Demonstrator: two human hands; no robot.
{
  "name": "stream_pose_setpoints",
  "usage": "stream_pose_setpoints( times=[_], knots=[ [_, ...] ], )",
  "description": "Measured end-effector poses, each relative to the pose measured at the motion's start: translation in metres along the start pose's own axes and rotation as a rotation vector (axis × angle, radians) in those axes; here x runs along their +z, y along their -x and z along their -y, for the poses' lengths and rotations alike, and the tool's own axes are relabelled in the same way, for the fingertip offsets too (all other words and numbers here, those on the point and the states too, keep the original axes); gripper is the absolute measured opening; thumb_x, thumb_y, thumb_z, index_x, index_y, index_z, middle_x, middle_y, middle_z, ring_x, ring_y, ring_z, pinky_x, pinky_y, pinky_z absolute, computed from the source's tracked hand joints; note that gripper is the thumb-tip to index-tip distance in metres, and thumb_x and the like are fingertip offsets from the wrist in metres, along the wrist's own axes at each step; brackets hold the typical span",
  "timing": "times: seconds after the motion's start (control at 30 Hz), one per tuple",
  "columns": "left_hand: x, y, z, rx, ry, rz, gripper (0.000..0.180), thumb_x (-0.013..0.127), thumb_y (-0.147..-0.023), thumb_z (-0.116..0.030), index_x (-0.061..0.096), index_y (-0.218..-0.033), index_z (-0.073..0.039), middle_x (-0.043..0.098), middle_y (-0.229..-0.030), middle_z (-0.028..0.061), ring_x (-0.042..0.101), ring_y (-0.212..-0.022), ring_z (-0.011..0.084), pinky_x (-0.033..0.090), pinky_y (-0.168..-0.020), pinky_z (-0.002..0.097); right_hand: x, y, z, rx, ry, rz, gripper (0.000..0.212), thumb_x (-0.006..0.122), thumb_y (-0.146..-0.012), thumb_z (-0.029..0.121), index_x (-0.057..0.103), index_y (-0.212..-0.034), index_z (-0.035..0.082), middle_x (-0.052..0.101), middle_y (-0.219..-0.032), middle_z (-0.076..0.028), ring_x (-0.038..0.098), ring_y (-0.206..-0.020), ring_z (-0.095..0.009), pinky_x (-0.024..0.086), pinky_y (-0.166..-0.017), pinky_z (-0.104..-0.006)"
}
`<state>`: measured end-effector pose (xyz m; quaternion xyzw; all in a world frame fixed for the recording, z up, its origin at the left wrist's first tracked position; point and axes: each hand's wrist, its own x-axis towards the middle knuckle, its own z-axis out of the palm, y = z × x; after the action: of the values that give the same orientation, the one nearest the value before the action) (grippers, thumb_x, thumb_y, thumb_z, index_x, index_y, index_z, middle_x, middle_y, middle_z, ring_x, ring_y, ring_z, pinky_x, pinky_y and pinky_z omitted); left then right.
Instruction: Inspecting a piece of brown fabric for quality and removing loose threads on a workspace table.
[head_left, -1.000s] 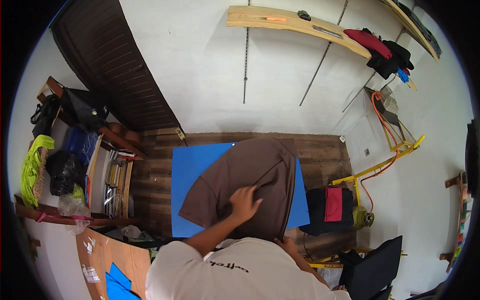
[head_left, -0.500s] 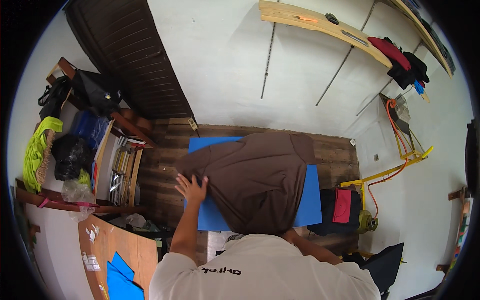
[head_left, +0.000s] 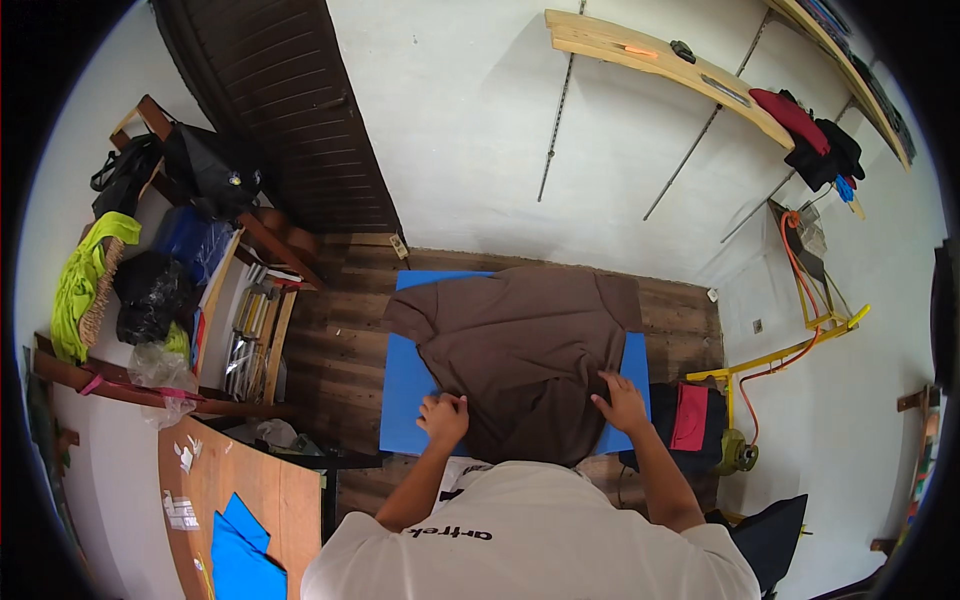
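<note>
A brown short-sleeved shirt lies spread over a blue board, its near part rumpled into folds. The sleeves point to the far left and far right. My left hand is at the shirt's near left edge, over the blue board. Its fingers are half bent and apart, the thumb close to the cloth. On the opposite side, my right hand rests by the right edge, fingers spread, their tips at the fabric. The shirt's nearest end is hidden behind my body.
Dark folded cloth with a red piece sits right of the board, by a yellow metal frame. A wooden table with blue cloth stands near left. Shelves with bags line the left; a wooden shelf is on the wall.
My left hand has moved from the left sleeve nearer to me, along the shirt's left side. The right hand has come up from the near end to the right edge. The left sleeve has shifted.
</note>
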<state>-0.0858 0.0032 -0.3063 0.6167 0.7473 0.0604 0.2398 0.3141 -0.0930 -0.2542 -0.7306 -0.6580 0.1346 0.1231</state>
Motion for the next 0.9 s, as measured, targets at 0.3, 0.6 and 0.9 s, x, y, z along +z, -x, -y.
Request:
stream_pose_setpoints(
  times=[0.3,0.6,0.9],
  knots=[
    [-0.004,-0.058,0.034,-0.415,0.96,0.244,0.043,0.074,-0.096,-0.045,0.07,-0.107,-0.004,0.066,-0.079,0.0034,0.064,-0.07,0.014,0.053,-0.057,0.0314,0.062,0.079,0.02,0.157,0.418,0.453,0.097,0.067,-0.094,0.049,0.019,-0.163,0.0,0.011,-0.169,-0.029,0.029,-0.152,-0.046,0.047,-0.107,-0.0527],
    [0.004,-0.046,0.04,-0.183,0.979,-0.049,0.046,0.073,-0.092,-0.046,0.076,-0.101,-0.001,0.075,-0.101,0.0245,0.073,-0.093,0.0342,0.056,-0.082,0.0436,0.022,0.085,0.058,-0.077,0.186,0.904,0.051,0.061,-0.097,0.05,0.077,-0.077,0.006,0.077,-0.083,-0.015,0.076,-0.082,-0.031,0.057,-0.07,-0.0494],
    [-0.022,0.012,-0.009,0.41,0.099,0.173,0.033,0.062,-0.098,-0.033,0.059,-0.106,-0.002,0.066,-0.087,0.0268,0.066,-0.09,0.0501,0.051,-0.077,0.0556,0.011,-0.065,0.168,-0.273,-0.289,0.216,0.023,0.069,-0.092,0.015,0.072,-0.114,0.011,0.072,-0.112,-0.014,0.069,-0.104,-0.037,0.055,-0.088,-0.0449]
  ],
)
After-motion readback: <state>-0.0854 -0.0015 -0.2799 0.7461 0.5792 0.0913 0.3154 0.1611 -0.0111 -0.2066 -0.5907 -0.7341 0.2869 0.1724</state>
